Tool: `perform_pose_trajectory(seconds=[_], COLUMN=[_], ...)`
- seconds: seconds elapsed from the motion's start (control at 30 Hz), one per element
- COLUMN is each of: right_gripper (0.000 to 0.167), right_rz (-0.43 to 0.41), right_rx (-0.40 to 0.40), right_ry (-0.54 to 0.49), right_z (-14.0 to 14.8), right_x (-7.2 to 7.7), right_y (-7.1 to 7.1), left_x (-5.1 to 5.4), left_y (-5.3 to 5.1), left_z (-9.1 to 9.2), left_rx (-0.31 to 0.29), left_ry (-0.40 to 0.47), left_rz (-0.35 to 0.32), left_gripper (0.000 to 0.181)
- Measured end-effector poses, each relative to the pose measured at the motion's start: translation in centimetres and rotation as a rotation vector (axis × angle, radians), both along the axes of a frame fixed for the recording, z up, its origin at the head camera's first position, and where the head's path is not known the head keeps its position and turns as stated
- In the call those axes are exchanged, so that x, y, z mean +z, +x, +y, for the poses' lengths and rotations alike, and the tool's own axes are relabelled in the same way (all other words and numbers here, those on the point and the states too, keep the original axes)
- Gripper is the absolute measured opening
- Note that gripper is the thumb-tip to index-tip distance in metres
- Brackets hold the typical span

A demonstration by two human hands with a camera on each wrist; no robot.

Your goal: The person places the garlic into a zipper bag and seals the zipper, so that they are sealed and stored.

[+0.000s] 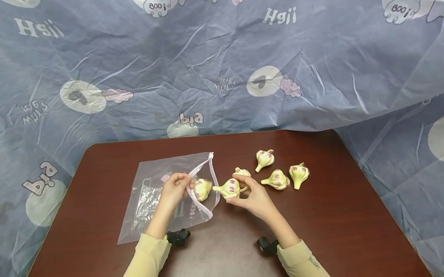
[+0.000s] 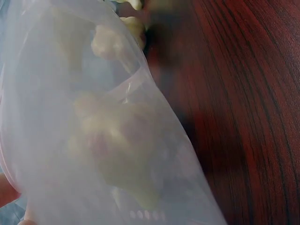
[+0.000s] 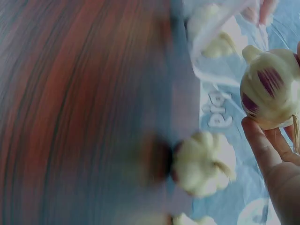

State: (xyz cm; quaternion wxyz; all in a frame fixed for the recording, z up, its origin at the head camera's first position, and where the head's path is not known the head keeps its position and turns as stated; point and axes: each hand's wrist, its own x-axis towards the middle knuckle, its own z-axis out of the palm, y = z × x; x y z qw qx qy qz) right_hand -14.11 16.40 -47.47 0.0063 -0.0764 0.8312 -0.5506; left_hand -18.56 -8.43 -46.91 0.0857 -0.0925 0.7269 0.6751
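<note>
A clear zip bag (image 1: 149, 205) lies on the left half of the table, its mouth facing right. The left hand (image 1: 173, 190) pinches the bag's upper rim and holds the mouth apart. One garlic bulb (image 1: 201, 189) is inside near the opening, and it shows blurred through the plastic in the left wrist view. The right hand (image 1: 256, 199) grips another garlic bulb (image 1: 230, 188) between thumb and fingers, its stem pointing left at the bag's mouth. In the right wrist view this held bulb (image 3: 269, 89) is close to the bag's edge (image 3: 220, 78).
Several garlic bulbs lie right of the bag: one (image 1: 242, 172) just behind the right hand, one at the back (image 1: 264, 159), one (image 1: 277, 180) in the middle and one (image 1: 299, 174) farthest right. A patterned blue cloth (image 1: 216, 69) hangs behind the brown table (image 1: 331, 234).
</note>
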Motion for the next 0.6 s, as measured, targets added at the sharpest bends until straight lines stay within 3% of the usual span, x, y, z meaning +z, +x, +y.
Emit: perform_pose_trajectory(seconds=[0.37, 0.6], right_gripper=[0.071, 0.071], right_rz=[-0.017, -0.126], right_rx=[0.051, 0.102], right_ry=[0.052, 0.03], right_z=[-3.2, -4.0], right_x=[-0.8, -1.5], right_y=[-1.7, -2.4], left_x=[0.0, 0.1], left_y=[0.1, 0.2], left_z=[0.3, 0.4], left_rx=[0.009, -0.003], left_ry=[0.025, 0.023], left_rz=[0.016, 0.023], left_gripper=[0.021, 0.021])
